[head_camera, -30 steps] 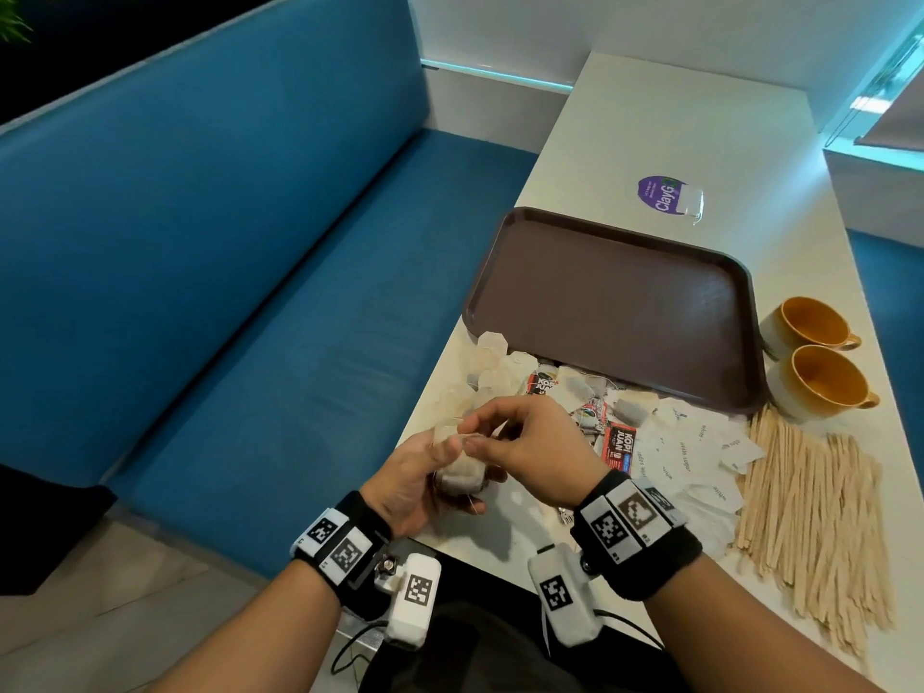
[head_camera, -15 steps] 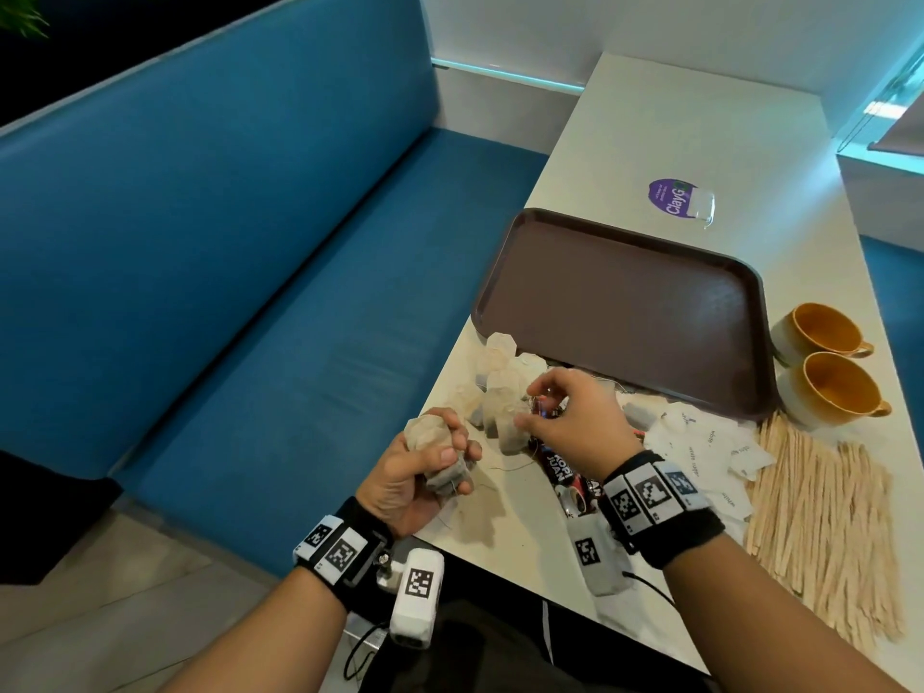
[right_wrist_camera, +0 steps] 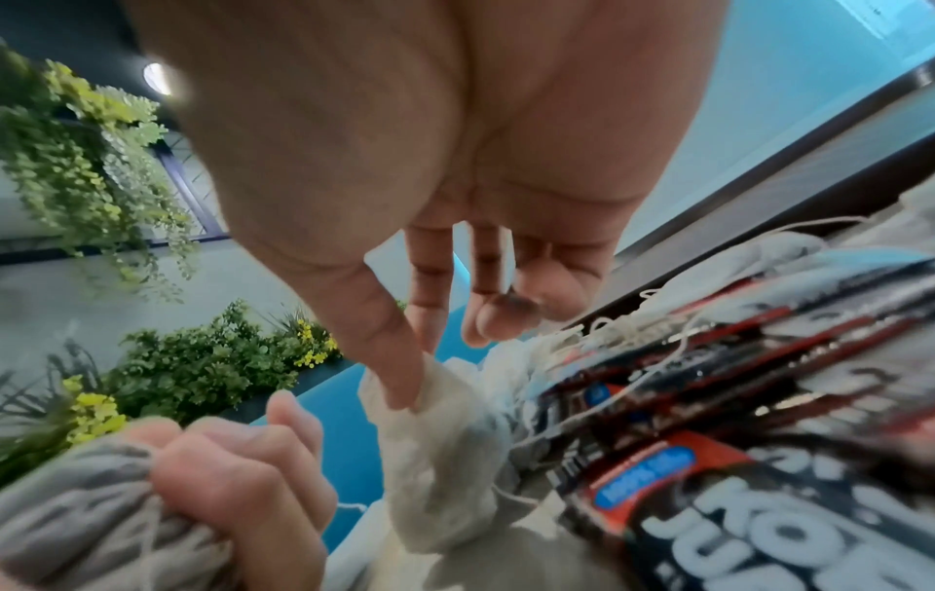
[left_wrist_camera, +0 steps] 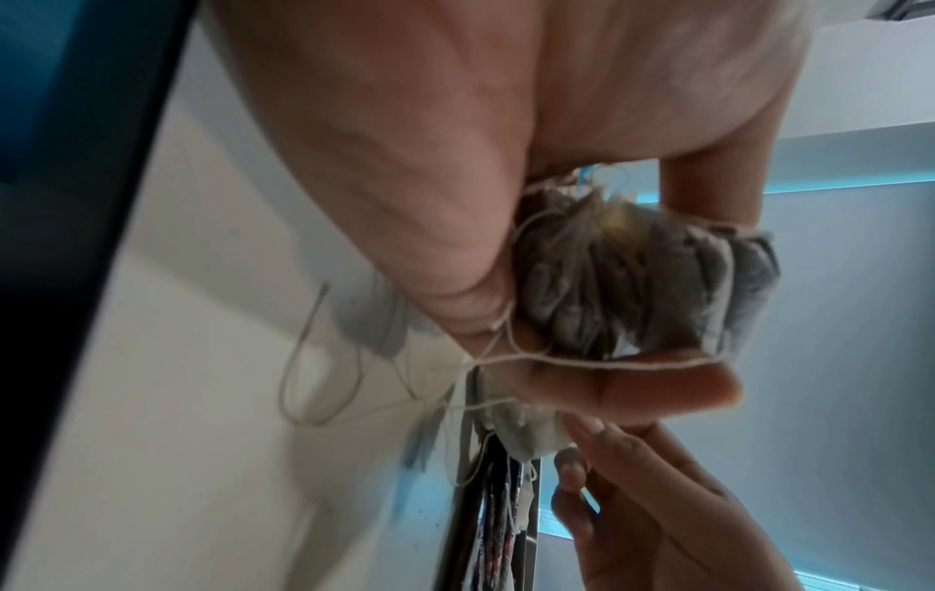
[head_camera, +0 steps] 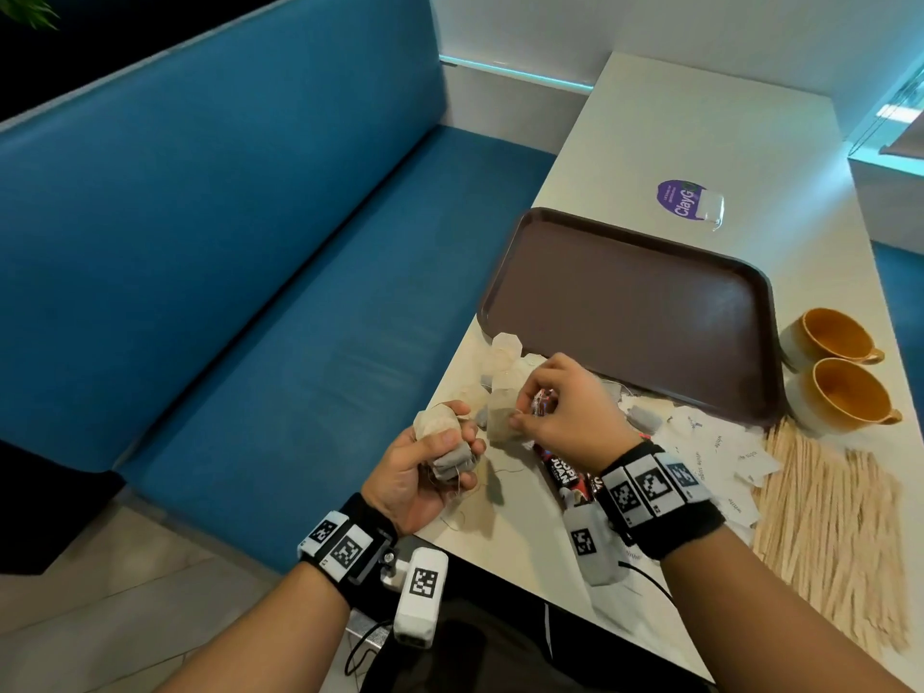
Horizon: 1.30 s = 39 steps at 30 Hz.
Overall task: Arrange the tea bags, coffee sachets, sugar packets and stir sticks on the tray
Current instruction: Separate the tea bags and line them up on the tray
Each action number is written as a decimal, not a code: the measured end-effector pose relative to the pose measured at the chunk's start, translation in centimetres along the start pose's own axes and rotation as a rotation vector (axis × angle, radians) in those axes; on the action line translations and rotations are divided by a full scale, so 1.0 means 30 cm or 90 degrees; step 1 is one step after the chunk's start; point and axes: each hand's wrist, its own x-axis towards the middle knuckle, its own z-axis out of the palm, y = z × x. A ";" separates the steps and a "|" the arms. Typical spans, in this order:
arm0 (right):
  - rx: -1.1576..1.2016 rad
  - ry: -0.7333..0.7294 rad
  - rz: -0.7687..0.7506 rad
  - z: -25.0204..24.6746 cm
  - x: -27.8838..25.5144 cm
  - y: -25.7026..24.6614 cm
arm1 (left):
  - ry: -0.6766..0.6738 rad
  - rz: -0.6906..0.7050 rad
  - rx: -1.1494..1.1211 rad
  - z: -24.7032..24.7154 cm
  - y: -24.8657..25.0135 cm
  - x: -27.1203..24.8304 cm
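Note:
My left hand grips a bunch of tea bags with loose strings, held just off the table's near left edge; the bundle fills the left wrist view. My right hand pinches one pale tea bag at the heap of tea bags, thumb and forefinger on it. Red and black coffee sachets lie under that wrist. White sugar packets and wooden stir sticks lie to the right. The brown tray behind holds nothing.
Two ochre cups stand right of the tray. A purple-labelled packet lies beyond the tray. A blue bench runs along the table's left edge. The white table stretches bare to the far wall.
My right hand left the bundle in my left hand, reached forward to the heap and pinched a single tea bag. The left hand kept its bundle and shifted slightly left.

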 end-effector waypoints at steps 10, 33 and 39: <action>0.065 0.044 0.003 0.022 0.012 0.007 | -0.022 0.005 0.076 0.009 0.006 -0.011; 0.267 -0.069 0.029 0.082 -0.081 -0.097 | -0.018 -0.048 0.211 0.019 -0.012 -0.018; 0.294 -0.015 0.022 0.061 -0.021 -0.104 | 0.003 -0.004 0.146 0.006 -0.010 -0.019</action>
